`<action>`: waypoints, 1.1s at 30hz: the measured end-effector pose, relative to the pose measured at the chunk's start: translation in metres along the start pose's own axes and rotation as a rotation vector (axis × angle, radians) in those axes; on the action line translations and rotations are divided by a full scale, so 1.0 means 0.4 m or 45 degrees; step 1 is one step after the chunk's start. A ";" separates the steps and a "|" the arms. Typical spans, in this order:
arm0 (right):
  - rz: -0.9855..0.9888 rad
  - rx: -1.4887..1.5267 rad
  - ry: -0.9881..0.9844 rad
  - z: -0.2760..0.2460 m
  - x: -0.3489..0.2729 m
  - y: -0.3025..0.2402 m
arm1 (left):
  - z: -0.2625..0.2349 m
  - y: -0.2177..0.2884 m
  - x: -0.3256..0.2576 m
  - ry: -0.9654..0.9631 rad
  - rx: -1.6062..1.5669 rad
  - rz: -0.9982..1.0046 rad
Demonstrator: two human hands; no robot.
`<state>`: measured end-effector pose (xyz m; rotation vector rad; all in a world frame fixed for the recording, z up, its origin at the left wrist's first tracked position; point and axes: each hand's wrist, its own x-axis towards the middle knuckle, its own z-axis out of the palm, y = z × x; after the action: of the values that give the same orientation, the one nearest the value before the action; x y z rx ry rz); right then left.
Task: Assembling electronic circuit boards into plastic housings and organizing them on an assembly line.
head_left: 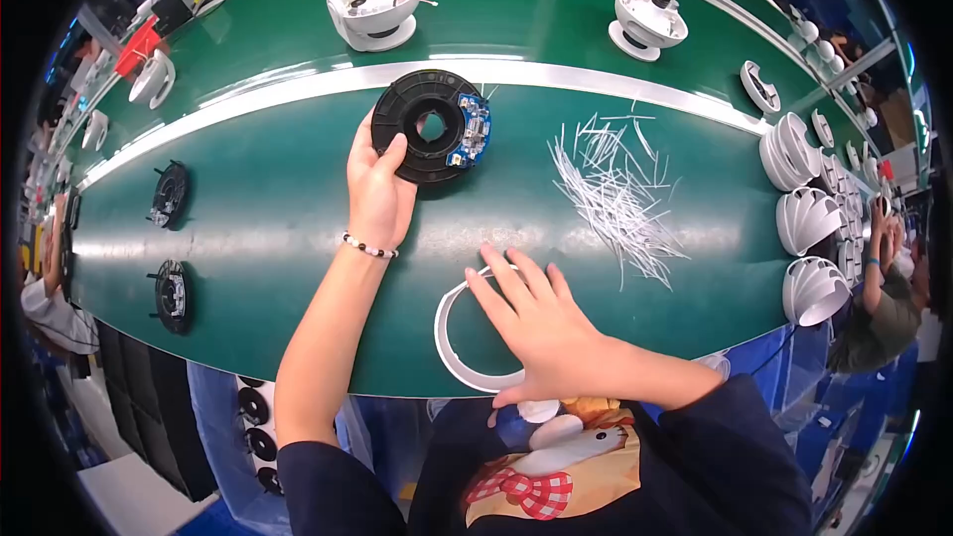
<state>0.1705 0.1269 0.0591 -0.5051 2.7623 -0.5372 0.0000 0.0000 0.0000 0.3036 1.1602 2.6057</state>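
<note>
Raised over the green bench, my left hand [382, 179] grips the left edge of a black round plastic housing [409, 139]; its thumb lies on the face. A blue circuit board [475, 129] sits along the housing's right side, and a hole runs through its middle. My right hand [549, 333], palm down with fingers stretched apart, reaches across the right side of a white ring [446, 342] near the bench's front edge. That part of the ring is hidden beneath the hand, so I cannot tell how firmly they touch.
Loose white strips [620, 208] lie in a pile right of centre. Two black housings [171, 194] rest at left, and stacks of white curved shells [809, 223] stand at right. Beyond a pale rail, white half-domes [382, 15] sit on a green belt [506, 10]. Other people work at both sides.
</note>
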 end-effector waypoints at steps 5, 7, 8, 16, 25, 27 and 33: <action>-0.098 0.371 0.799 -0.024 0.005 0.068 | 0.030 -0.010 -0.030 0.016 0.056 0.068; -0.052 0.837 1.208 -0.037 0.043 0.109 | 0.045 -0.024 -0.058 -0.048 0.025 0.044; 0.035 1.192 1.230 -0.043 0.061 0.124 | 0.062 -0.035 -0.076 -0.079 0.010 0.019; 0.076 0.866 1.051 -0.015 0.083 0.147 | 0.105 0.017 -0.087 -0.715 -0.494 -0.673; -0.095 0.714 0.885 -0.018 0.096 0.134 | 0.070 -0.016 -0.087 -0.281 -0.565 -0.756; -0.031 0.626 0.870 -0.023 0.093 0.119 | 0.063 -0.022 -0.089 -0.342 -0.667 -0.710; -0.125 0.274 0.923 -0.013 0.107 0.089 | 0.079 -0.011 -0.103 -0.211 -0.480 -0.639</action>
<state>0.1202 0.1428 0.0406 -0.4607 3.2862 -1.2345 0.0491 0.0110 0.0144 0.1230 0.5760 2.2361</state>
